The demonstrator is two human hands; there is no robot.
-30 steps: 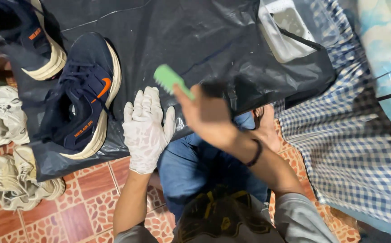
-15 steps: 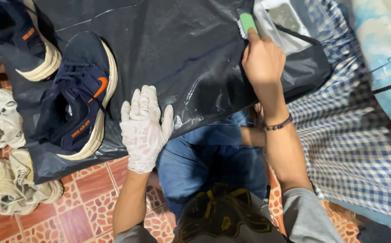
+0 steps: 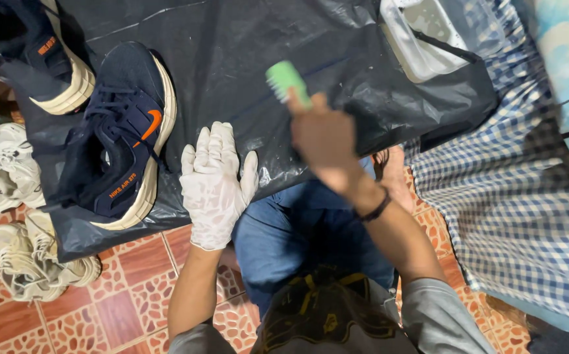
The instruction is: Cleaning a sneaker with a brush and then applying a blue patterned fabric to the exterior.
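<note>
Right hand (image 3: 324, 134) back from tub (image 3: 429, 39), brush (image 3: 286, 80) raised

Bare black sheet (image 3: 245, 59) between shoe (image 3: 117, 141) and tub (image 3: 422, 39)

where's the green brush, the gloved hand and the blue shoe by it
green brush (image 3: 284, 78), head view, on its green head above the right hand
gloved hand (image 3: 214, 180), head view, on the back of the left hand
blue shoe (image 3: 124, 141), head view, on the laces

The green brush (image 3: 286, 80) is small, pale green and blurred, gripped in the bare right hand (image 3: 324, 137), its head jutting up beyond the fingers, up and to the right of the flat gloved left hand (image 3: 214, 183)
</note>
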